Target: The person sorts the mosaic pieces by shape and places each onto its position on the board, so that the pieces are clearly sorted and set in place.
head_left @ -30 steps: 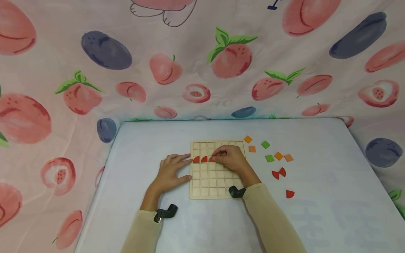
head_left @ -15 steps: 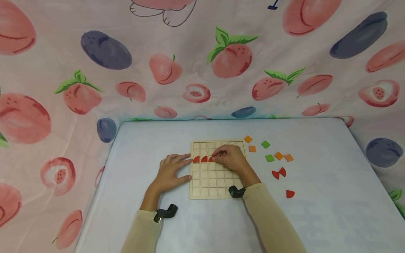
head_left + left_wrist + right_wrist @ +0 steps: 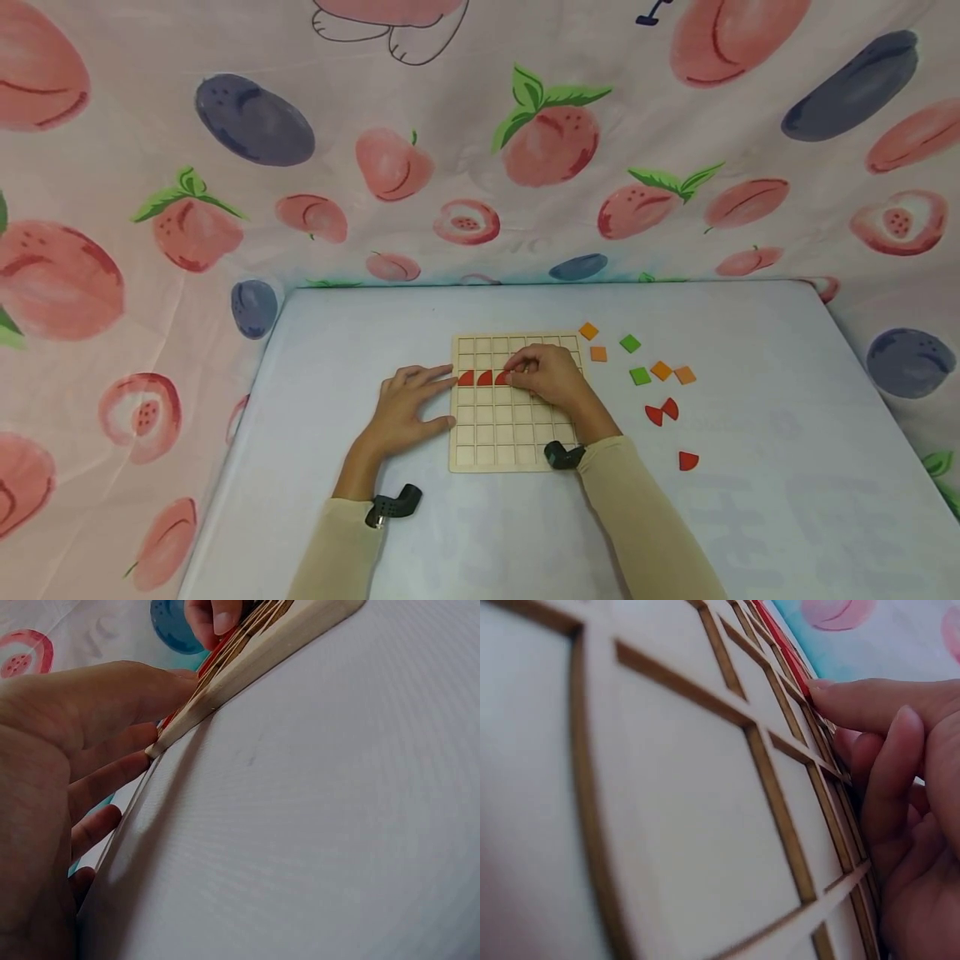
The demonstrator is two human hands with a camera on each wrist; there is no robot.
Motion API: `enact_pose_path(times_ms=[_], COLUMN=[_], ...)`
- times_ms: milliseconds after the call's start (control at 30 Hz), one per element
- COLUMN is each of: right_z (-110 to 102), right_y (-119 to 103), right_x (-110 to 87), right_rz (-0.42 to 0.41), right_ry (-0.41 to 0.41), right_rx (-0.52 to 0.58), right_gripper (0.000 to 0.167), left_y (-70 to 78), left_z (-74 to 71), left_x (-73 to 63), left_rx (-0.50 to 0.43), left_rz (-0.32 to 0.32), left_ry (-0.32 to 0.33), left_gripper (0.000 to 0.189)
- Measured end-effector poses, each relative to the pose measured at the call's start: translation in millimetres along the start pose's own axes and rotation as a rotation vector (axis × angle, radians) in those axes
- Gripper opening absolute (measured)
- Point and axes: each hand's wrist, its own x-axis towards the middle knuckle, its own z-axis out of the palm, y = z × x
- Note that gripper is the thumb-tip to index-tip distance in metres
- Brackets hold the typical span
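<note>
Right grip [image 3: 550,374] pinched on red wedge [image 3: 501,380], left grip [image 3: 403,410] splayed, orange tiles [image 3: 598,354] beside board [image 3: 485,435]

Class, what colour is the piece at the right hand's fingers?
The piece is red, seen best in the head view.

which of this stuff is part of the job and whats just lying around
In the job:
grid board
three red pieces in one row
right hand at the third
left hand touching the board's edge
probably three loose red pieces

Just lying there, perhaps for later:
four orange squares
two green squares
</note>
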Motion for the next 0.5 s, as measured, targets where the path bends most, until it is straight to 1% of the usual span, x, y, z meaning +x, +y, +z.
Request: enact_pose_path(times_ms=[100,300,500], right_z=[-4,-15,-37], right_y=[0,0,-2], right_x=[-3.8,-13.3,-26.1], right_rz=[0.000,0.013,0.015], right_ry=[-0.007,-0.030,-0.057], right_rx=[-0.012,-0.018,-0.050], right_gripper=[0.013,0.014,0.017], left_y=[0.0,-0.6,-1.7], left_z=[0.7,0.7,0.7], left_x=[0.1,0.2,-0.4], left_rx=[0.009,0.006,0.010], left_rz=[0.012,0.013,0.008], left_ry=[0.005,0.002,0.002], left_gripper=[0.063,0.063,0.063])
